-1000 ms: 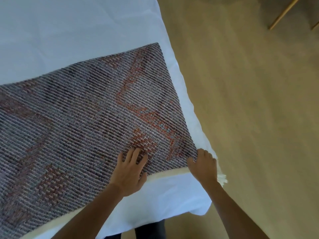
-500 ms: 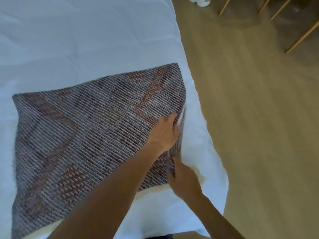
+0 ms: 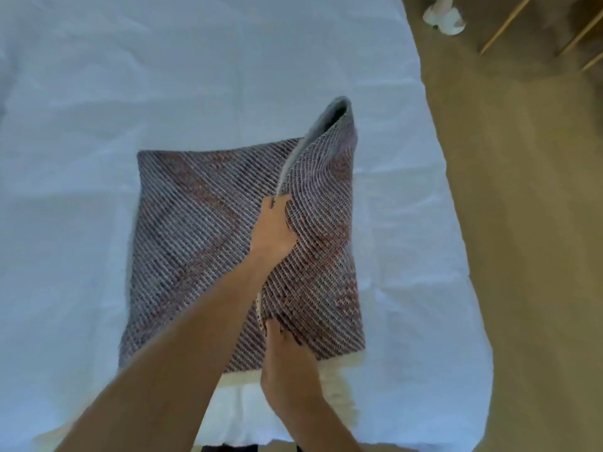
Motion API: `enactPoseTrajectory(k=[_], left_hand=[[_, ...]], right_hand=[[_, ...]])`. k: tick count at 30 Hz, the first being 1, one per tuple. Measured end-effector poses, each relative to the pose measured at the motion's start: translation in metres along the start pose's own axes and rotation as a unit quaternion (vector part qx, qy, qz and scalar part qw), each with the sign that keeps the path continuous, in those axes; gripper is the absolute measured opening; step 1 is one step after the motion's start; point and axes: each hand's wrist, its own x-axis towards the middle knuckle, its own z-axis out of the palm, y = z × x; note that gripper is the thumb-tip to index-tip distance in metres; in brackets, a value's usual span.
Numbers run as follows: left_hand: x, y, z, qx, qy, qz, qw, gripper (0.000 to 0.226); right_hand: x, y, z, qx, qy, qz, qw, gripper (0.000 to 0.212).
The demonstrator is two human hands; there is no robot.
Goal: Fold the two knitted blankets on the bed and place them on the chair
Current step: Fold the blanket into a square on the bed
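One knitted blanket (image 3: 195, 243), grey-purple with reddish patterns, lies part-folded on the white bed (image 3: 163, 76). Its right portion is lifted and turned over toward the left, with a corner standing up at the far end. My left hand (image 3: 272, 230) grips the lifted edge near the blanket's middle. My right hand (image 3: 288, 363) holds the same edge at the near end, by the cream fringe. A second blanket is not in view.
The bed's right edge runs down the frame, with wooden floor (image 3: 522, 256) beyond it. Wooden chair legs (image 3: 509, 24) and a white object (image 3: 445, 17) show at the top right.
Both hands took hold of the blanket's right edge and carried it up and leftward over the rest. The view has pulled back, showing the whole blanket.
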Motion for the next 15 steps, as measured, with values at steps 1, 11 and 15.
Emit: enactPoseTrajectory(k=[1, 11, 15], left_hand=[[-0.003, -0.019, -0.012, -0.011, 0.009, -0.010, 1.000, 0.073], [-0.020, -0.186, -0.100, -0.047, 0.044, -0.065, 0.996, 0.072], [-0.021, -0.233, -0.113, -0.075, 0.049, -0.081, 0.993, 0.070]], right_hand=[[0.002, -0.014, 0.008, -0.001, -0.007, -0.002, 1.000, 0.054], [0.032, -0.150, 0.102, 0.020, -0.061, -0.006, 0.998, 0.053], [0.041, -0.181, 0.129, 0.014, -0.074, -0.004, 0.997, 0.053]])
